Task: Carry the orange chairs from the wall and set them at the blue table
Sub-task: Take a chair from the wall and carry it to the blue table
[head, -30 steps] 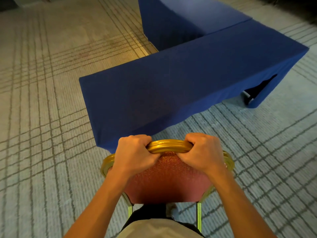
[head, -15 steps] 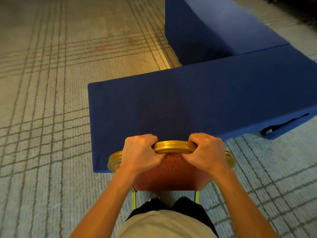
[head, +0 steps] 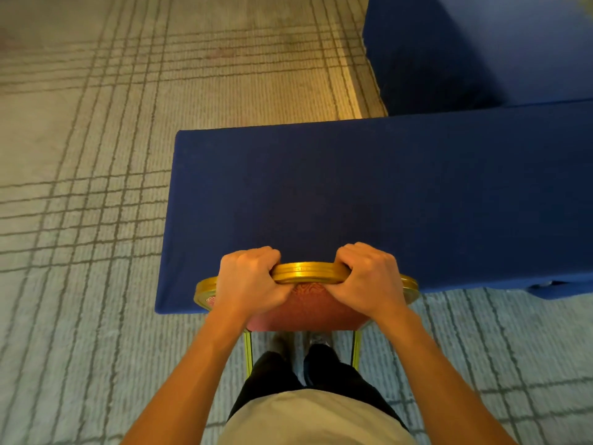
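Closer now than 0.5 s ago, the blue counter [head: 369, 200] fills my view. Both my left hand [head: 248, 282] and right hand [head: 369, 279] have fingers curled over the orange chair [head: 308, 303] gold top rail, its back against the counter's near edge.

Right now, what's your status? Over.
Left grip, right grip hold orange padded gold-framed chair by top rail. Chair at blue-clothed table. No obstacle seen.

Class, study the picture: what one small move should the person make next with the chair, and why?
Probably set the chair down here and let go: the left hand and right hand grip its top rail, and it is already at the table's near edge.
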